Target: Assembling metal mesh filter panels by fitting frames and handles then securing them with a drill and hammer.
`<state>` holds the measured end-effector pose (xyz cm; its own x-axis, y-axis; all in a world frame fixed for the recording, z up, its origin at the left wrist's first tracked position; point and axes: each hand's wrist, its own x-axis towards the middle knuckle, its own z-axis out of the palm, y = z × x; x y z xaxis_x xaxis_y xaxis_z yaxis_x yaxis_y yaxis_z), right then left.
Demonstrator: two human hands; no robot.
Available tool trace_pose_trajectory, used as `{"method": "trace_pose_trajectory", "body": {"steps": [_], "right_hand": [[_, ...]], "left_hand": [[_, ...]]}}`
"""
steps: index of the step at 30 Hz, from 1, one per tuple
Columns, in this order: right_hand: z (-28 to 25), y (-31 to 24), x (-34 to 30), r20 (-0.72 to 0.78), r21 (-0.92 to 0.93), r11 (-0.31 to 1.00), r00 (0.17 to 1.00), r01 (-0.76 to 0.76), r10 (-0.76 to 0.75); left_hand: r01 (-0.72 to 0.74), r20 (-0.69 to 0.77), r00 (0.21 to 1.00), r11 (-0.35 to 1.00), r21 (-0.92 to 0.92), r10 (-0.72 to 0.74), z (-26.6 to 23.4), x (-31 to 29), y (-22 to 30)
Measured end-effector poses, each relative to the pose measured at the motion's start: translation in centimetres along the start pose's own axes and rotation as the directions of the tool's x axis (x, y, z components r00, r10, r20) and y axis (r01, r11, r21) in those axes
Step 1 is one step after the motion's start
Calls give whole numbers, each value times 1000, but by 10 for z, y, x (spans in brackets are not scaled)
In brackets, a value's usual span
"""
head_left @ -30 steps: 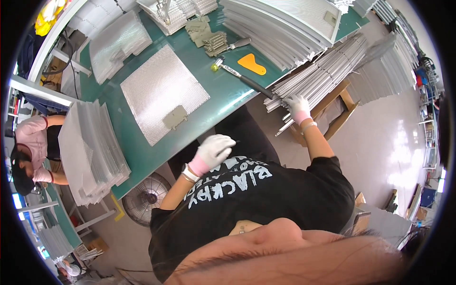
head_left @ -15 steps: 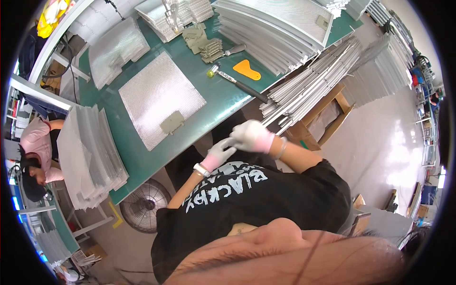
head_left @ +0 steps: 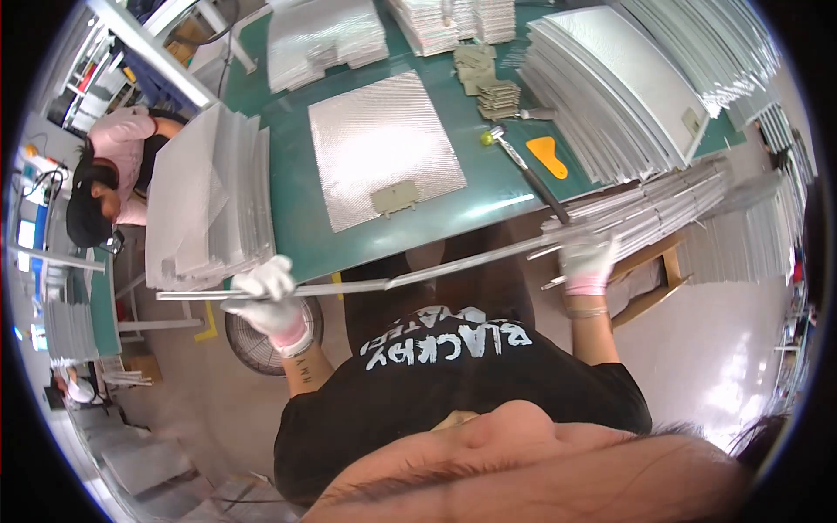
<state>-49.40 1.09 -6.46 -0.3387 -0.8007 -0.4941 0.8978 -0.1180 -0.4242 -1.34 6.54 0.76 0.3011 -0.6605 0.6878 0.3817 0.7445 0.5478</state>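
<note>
A long, thin metal strip (head_left: 471, 262) stretches across in front of my body, along the near edge of the table, with a step or joint near its middle. My left hand (head_left: 272, 309), in a white glove with a pink cuff, is closed around it near its left end. At the strip's other end my right hand (head_left: 588, 261), gloved the same way and slightly blurred, grips it beside a bundle of similar strips (head_left: 663, 202). On the green table (head_left: 288, 235) lies a shiny textured metal sheet (head_left: 384, 139) with a grey-green notched plate (head_left: 396, 199) on its near edge.
A hammer (head_left: 532, 174) and yellow scraper (head_left: 547, 157) lie right of the sheet. Stacked panels stand at the left (head_left: 209, 192) and right (head_left: 610, 87). Below the strip bundle is a cardboard box (head_left: 649, 305). A floor fan (head_left: 248, 344) stands under my left hand. Someone in pink (head_left: 122, 144) is at far left.
My hands were close together in front of me; now they are wide apart, the left far to the left, with the long strip held between them. The view has shifted, so the table appears farther right.
</note>
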Motion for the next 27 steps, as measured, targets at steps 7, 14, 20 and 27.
{"method": "trace_pose_trajectory", "body": {"steps": [7, 14, 20, 27], "right_hand": [[100, -89, -16, 450, 106, 880, 767, 463, -458], [178, 106, 3, 681, -255, 944, 732, 210, 21], [153, 163, 68, 583, -687, 640, 786, 343, 205], [103, 146, -7, 517, -842, 175, 671, 510, 531]], "left_hand": [[438, -131, 890, 741, 509, -437, -8, -31, -5], [646, -380, 759, 686, 334, -529, 27, -94, -60], [16, -27, 999, 228, 974, 45, 50, -98, -57], [812, -29, 355, 324, -485, -934, 96, -130, -141]]}}
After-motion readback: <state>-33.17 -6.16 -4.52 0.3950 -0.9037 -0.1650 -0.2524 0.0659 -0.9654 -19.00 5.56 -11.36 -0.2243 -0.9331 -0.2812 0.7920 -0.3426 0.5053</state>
